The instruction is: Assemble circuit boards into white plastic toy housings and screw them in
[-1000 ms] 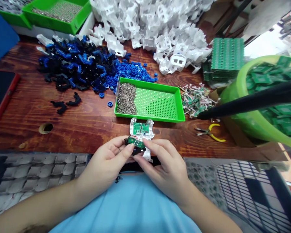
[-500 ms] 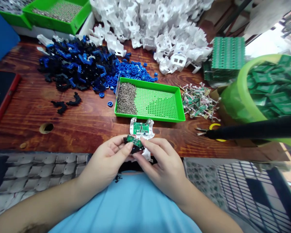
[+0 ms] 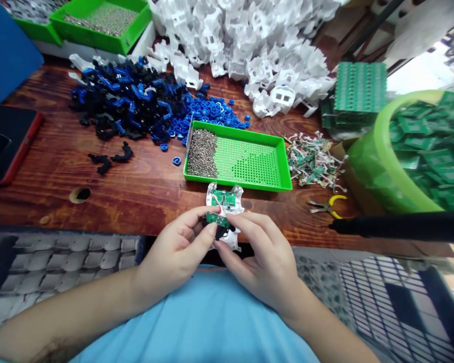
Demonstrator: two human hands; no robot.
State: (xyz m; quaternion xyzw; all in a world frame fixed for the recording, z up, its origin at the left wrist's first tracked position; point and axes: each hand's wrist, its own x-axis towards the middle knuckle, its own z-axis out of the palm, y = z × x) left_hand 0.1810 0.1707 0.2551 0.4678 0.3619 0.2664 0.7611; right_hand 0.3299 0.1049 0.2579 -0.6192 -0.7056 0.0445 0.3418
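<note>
Taking the small green board (image 3: 216, 219) as your clock's centre, it sits between your hands near the table's front edge, with a black piece (image 3: 224, 231) against its underside. Your left hand (image 3: 177, 242) pinches it from nine o'clock, thumb on top; your right hand (image 3: 263, 252) grips at three o'clock, index finger and thumb closed on that side. Just beyond, at twelve, the white shell (image 3: 211, 191) holds a second board (image 3: 229, 198), and red and white wires (image 3: 218, 202) run from there toward your fingers. You can't tell whether the shell's lower end overhangs the edge.

The green tray (image 3: 249, 156) limits you at twelve to one, its near rim just past the shell, screws (image 3: 202, 154) heaped at its left end. The pliers (image 3: 331, 206) lie at three, the black rod (image 3: 397, 225) beside them. Your widest sideways room is from nine to ten, reaching as far as the phone (image 3: 11, 143), with a round hole (image 3: 80, 194) and two black clips (image 3: 101, 164) along it.
</note>
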